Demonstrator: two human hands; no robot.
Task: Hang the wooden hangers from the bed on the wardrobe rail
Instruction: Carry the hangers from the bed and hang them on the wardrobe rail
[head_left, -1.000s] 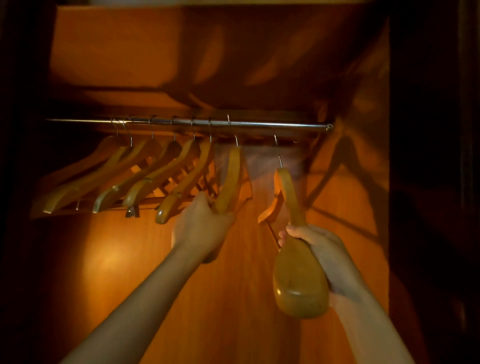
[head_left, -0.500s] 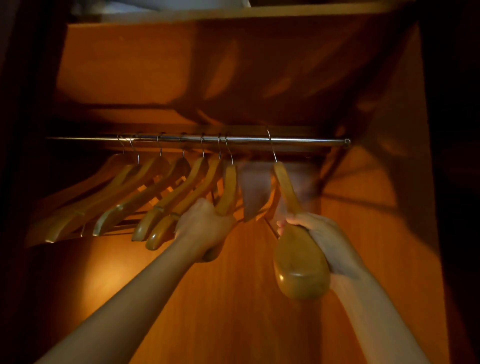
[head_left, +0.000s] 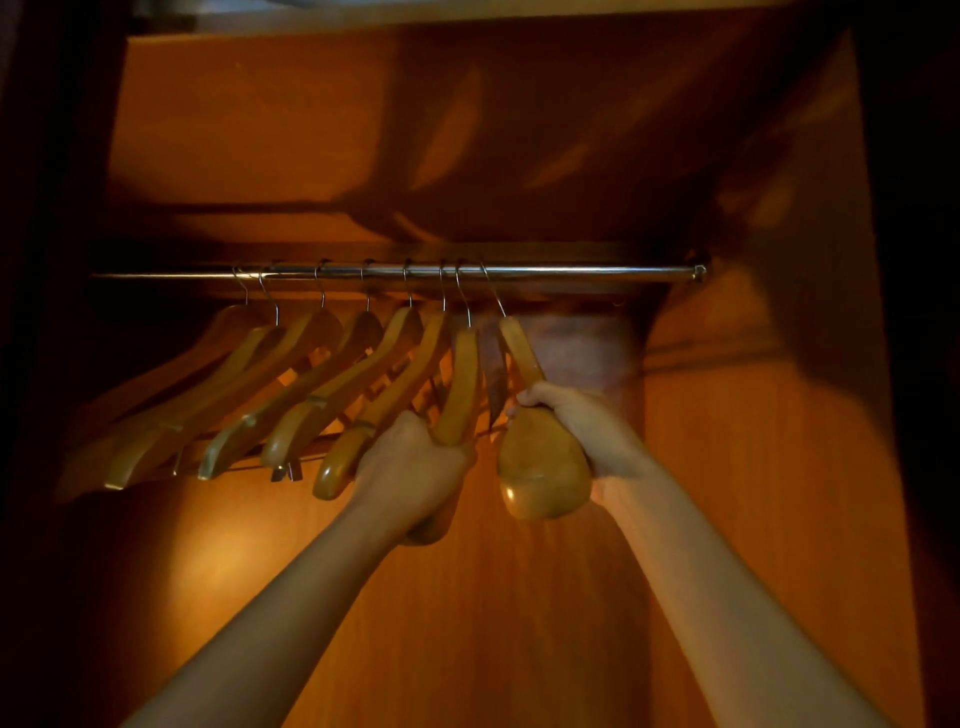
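Observation:
A metal wardrobe rail (head_left: 597, 271) runs across the orange wooden wardrobe. Several wooden hangers (head_left: 311, 395) hang from its left and middle part, fanned toward the left. My left hand (head_left: 415, 467) grips the near arm of a hanger (head_left: 462, 384) whose hook is over the rail. My right hand (head_left: 587, 431) grips the rightmost hanger (head_left: 540, 467) just to its right. That hanger's hook also sits over the rail, and its broad rounded end points at me.
The rail's right stretch up to its end bracket (head_left: 698, 271) carries nothing. The wardrobe's right side wall (head_left: 779, 467) stands close to my right arm. A shelf board (head_left: 467, 13) tops the compartment. The back panel (head_left: 467, 623) is below.
The rightmost hanger has slid left along the rail, close up against the one in my left hand. Both hands keep their grips. The camera has tilted up slightly.

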